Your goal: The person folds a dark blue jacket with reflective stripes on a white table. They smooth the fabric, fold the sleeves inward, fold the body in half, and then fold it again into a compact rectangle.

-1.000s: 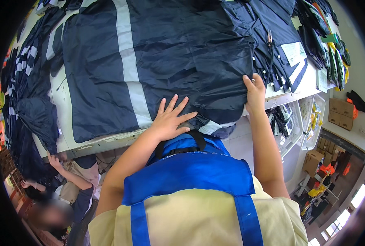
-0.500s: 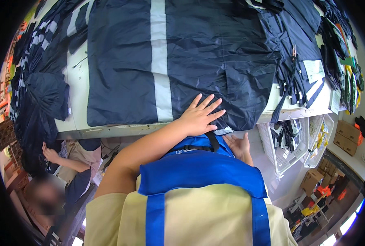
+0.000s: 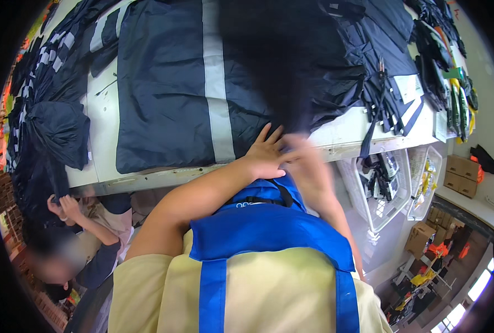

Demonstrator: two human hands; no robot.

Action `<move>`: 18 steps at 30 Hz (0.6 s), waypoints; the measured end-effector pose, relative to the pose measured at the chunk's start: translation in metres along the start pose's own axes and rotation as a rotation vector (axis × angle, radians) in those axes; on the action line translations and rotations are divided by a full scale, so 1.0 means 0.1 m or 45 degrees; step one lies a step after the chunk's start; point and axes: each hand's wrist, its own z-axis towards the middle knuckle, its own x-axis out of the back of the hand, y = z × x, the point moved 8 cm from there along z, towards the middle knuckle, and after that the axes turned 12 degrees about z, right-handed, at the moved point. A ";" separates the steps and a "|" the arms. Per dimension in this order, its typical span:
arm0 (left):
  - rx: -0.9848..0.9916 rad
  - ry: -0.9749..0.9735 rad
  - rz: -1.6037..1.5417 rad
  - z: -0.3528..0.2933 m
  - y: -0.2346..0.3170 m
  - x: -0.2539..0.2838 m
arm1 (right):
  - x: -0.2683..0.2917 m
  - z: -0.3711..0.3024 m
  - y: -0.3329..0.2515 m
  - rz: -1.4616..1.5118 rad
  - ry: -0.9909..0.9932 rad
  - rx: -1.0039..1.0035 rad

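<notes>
A dark navy garment (image 3: 164, 94) with a light grey band (image 3: 216, 83) lies spread on the white table in front of me. My left hand (image 3: 265, 155) rests on its near edge, fingers stretched out and apart. Right beside it, partly crossing its fingertips, is my right hand (image 3: 311, 166), smeared by motion. A blurred dark flap of cloth (image 3: 277, 66) rises above the right hand, covering the middle of the garment. Whether the right fingers grip that cloth does not show.
More dark garments (image 3: 58, 127) hang over the table's left end, by a seated person (image 3: 94, 222) handling cloth. At the right lie cords (image 3: 374, 111), a paper sheet (image 3: 409, 87) and stacked clothing (image 3: 433, 53). White baskets (image 3: 372, 213) stand below the right edge, with cartons (image 3: 460, 175) beyond.
My right hand has come up from below the table edge to beside my left. The garment's right part has swung up, baring white tabletop there. My left hand stays nearly in place.
</notes>
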 end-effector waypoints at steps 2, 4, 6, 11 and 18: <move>0.006 0.082 -0.346 0.04 -0.10 -0.23 | -0.45 0.31 -0.35 -0.116 -0.470 0.262; 0.074 0.047 -0.402 0.01 -0.13 -0.25 | -0.02 0.52 -0.17 -0.156 -0.146 0.205; 0.184 -0.043 -0.394 -0.05 -0.10 -0.24 | 0.69 0.65 0.15 -0.391 0.136 0.184; 0.409 0.438 -0.725 -0.23 -0.16 0.01 | 1.87 0.75 0.90 -1.280 0.225 0.100; 0.281 0.144 -0.560 -0.62 -0.10 0.08 | 2.05 1.15 1.30 -1.453 -0.175 -0.037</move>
